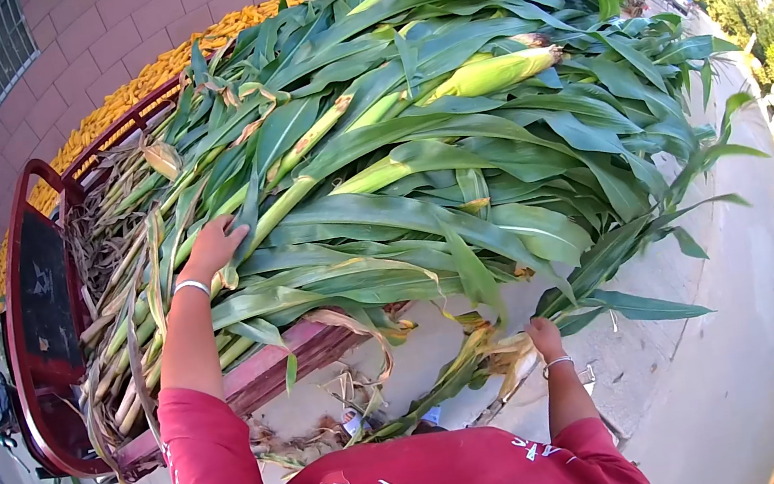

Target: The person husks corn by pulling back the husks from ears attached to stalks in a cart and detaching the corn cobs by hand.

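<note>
Cut corn stalks [376, 173] lie heaped on the red cart [271, 374], filling its bed and rising above its sides. Stalks run roughly lengthwise: butt ends gathered toward the cart's framed end panel [41, 292], leafy tops spilling past the opposite end. Leaves long, strap-like, deep green with paler midribs, many creased or folded. Stems yellow-green. Near the end panel, foliage is brown, dry and shrivelled. One plump ear [497, 73], bright yellow-green in its husk, lies exposed on top of the load, silk end browned.

Loose stalk [458, 373]: beside the cart's near side, outside the bed; leaves green, husk around its ear [511, 356] papery, straw-coloured and partly parted.

Left hand [214, 247]: over the cart's near edge, palm down on the heaped stalks, fingers bent over a stem. Whether clenched around it, cannot tell.

Right hand [545, 338]: off the cart's near side, fingers closed on the loose stalk, right by its ear; firmness not readable.

Surroundings: yellow cobs [129, 85] banked beyond the cart's far side, against a block wall [130, 24]. Pale concrete [702, 374] around the cart.
</note>
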`<state>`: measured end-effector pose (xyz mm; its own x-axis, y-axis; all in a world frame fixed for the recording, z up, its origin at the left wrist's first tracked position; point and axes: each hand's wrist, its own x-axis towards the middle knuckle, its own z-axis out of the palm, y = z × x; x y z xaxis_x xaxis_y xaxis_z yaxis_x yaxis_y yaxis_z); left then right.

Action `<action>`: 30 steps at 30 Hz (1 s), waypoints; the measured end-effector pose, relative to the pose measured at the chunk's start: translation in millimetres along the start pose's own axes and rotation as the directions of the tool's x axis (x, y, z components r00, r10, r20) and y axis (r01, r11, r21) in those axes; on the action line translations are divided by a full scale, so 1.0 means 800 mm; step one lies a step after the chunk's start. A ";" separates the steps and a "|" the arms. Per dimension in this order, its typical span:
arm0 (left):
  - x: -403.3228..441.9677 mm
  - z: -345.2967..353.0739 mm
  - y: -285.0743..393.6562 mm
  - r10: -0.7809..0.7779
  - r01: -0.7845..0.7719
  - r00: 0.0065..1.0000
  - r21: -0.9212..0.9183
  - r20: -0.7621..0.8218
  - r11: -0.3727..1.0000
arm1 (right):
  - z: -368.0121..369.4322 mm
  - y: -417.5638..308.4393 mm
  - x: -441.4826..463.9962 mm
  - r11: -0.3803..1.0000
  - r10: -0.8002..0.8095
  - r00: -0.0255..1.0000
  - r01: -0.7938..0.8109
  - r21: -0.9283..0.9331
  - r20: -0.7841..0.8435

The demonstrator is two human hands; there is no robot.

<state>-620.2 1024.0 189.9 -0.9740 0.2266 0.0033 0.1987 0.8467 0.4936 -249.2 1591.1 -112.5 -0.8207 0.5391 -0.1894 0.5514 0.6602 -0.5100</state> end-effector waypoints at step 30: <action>-0.027 0.072 0.049 0.357 -0.081 0.887 0.661 -0.294 0.746 | -0.105 -0.500 -0.066 0.508 -0.652 0.752 0.531 0.679 -0.100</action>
<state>-585.1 1080.1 159.5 -0.8249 0.3613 0.4348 0.2989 0.9316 -0.2070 -413.8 1342.1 172.2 -0.9614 0.0272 0.2739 -0.2571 0.2665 -0.9289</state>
